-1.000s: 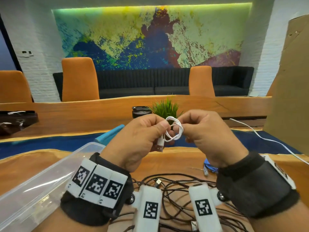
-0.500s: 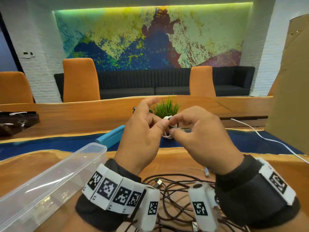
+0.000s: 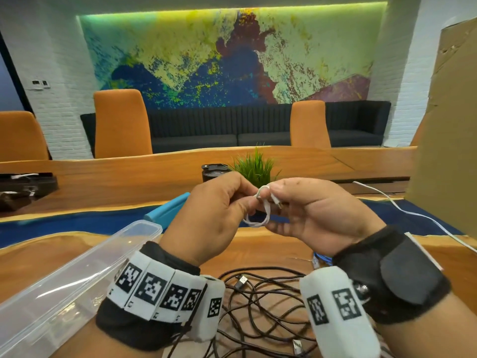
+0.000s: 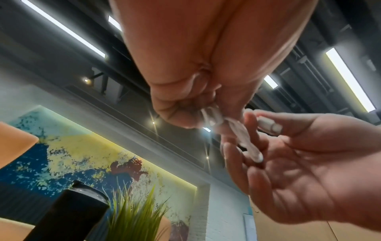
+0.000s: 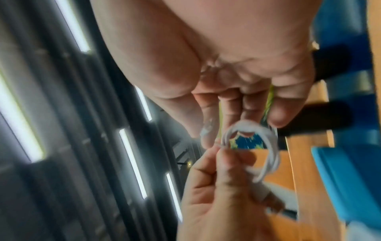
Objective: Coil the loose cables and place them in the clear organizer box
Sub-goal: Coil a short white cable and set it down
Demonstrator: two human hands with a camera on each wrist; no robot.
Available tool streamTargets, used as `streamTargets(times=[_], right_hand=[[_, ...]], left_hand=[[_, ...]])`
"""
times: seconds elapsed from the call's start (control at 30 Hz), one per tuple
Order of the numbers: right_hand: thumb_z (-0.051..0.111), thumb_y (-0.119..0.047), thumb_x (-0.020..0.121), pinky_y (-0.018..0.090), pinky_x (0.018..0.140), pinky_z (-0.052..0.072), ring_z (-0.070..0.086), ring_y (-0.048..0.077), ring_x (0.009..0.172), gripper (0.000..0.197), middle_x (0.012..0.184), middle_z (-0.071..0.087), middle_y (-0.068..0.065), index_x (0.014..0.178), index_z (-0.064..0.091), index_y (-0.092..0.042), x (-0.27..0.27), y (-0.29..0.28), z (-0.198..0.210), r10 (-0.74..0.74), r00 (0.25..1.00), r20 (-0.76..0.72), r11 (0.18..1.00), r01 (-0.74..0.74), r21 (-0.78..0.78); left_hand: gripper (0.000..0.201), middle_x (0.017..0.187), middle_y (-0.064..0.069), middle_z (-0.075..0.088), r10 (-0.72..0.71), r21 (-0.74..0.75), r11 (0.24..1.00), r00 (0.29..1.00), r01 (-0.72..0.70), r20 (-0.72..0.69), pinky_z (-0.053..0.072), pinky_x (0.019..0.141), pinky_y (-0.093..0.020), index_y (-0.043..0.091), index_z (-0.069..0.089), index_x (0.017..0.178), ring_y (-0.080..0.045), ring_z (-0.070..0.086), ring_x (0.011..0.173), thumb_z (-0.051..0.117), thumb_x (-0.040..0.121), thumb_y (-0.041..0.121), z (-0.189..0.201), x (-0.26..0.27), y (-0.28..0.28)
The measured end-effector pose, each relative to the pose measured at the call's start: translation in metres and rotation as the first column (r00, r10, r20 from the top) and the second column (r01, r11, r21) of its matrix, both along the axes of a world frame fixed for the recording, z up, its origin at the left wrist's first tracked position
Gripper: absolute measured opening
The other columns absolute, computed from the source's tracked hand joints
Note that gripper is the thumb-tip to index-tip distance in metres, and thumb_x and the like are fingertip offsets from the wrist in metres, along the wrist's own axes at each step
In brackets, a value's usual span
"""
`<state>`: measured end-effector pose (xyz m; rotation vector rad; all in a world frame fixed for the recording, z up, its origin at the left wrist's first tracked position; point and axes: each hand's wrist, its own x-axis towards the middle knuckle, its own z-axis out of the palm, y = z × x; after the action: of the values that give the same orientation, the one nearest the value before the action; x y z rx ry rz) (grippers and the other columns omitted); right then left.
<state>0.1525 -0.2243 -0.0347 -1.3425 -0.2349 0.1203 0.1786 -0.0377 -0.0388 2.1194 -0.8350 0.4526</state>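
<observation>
I have both hands raised above the near edge of the table (image 3: 77, 177), meeting in the middle of the head view. My left hand (image 3: 209, 218) has its fingers curled, pinching the small white cable (image 3: 260, 215) between thumb and forefinger; the cable is wound into a tight little coil that hangs just below the pinch. My right hand (image 3: 317, 213) touches the same coil from the right, thumb and forefinger closed on its upper loop, the other fingers loosely curled beneath. In the right wrist view the coil (image 5: 266, 146) shows as several white turns held by both sets of fingertips, though the picture is blurred.

The clear organizer box (image 3: 64, 288) lies on the near left of the table, long and tilted away from me, well apart from the coil. Under my wrists a tangle of dark cables (image 3: 260, 301) lies loose on the wood. A second white cable (image 3: 402, 210) trails across the right side. Further off stand a small green plant (image 3: 255, 166) and a black cylinder (image 3: 213, 171) beside it.
</observation>
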Motion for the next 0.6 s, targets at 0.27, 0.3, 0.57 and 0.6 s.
streamTargets(times=[0.27, 0.3, 0.57, 0.6], right_hand=[[0.066, -0.021, 0.091, 0.021, 0.065, 0.048, 0.06, 0.004, 0.075, 0.011, 0.084, 0.07, -0.005, 0.092, 0.076, -0.023, 0.005, 0.001, -0.003, -0.152, 0.809, 0.568, 0.802, 0.437, -0.407], [0.066, -0.021, 0.09, 0.019, 0.061, 0.047, 0.059, 0.003, 0.071, 0.011, 0.081, 0.071, -0.002, 0.092, 0.077, -0.02, 0.004, 0.003, -0.004, -0.15, 0.833, 0.533, 0.829, 0.4, -0.391], [0.067, -0.015, 0.083, 0.02, 0.047, 0.032, 0.046, 0.007, 0.054, 0.014, 0.075, 0.062, 0.005, 0.094, 0.072, -0.009, 0.007, 0.004, -0.004, -0.113, 0.986, -0.123, 0.994, 0.114, 0.002], [0.065, -0.014, 0.086, 0.018, 0.047, 0.03, 0.043, 0.006, 0.053, 0.012, 0.075, 0.06, 0.003, 0.095, 0.071, -0.01, 0.008, 0.003, -0.005, -0.088, 0.982, -0.168, 0.995, 0.096, 0.04]], left_hand=[[0.013, 0.073, 0.0, 0.067, -0.233, -0.322, 0.937, 0.928, 0.135, -0.291, 0.043, 0.056, -0.025, 0.013, 0.067, 0.095, -0.018, 0.054, 0.067, 0.055, 0.099, 0.012, 0.002, -0.001, 0.005], [0.012, 0.074, 0.0, 0.068, -0.235, -0.35, 0.928, 0.931, 0.129, -0.28, 0.043, 0.056, -0.024, 0.012, 0.067, 0.096, -0.017, 0.055, 0.067, 0.055, 0.099, 0.012, 0.001, -0.001, 0.002], [0.01, 0.089, 0.011, 0.067, 0.002, -0.161, 0.987, 0.996, 0.013, 0.093, 0.056, 0.071, -0.028, 0.024, 0.064, 0.099, -0.008, 0.064, 0.082, 0.059, 0.098, 0.016, -0.006, 0.002, -0.006], [0.01, 0.09, 0.011, 0.066, 0.027, -0.144, 0.989, 0.991, -0.008, 0.128, 0.056, 0.072, -0.031, 0.026, 0.064, 0.099, -0.008, 0.062, 0.083, 0.06, 0.098, 0.018, -0.008, 0.003, -0.007]])
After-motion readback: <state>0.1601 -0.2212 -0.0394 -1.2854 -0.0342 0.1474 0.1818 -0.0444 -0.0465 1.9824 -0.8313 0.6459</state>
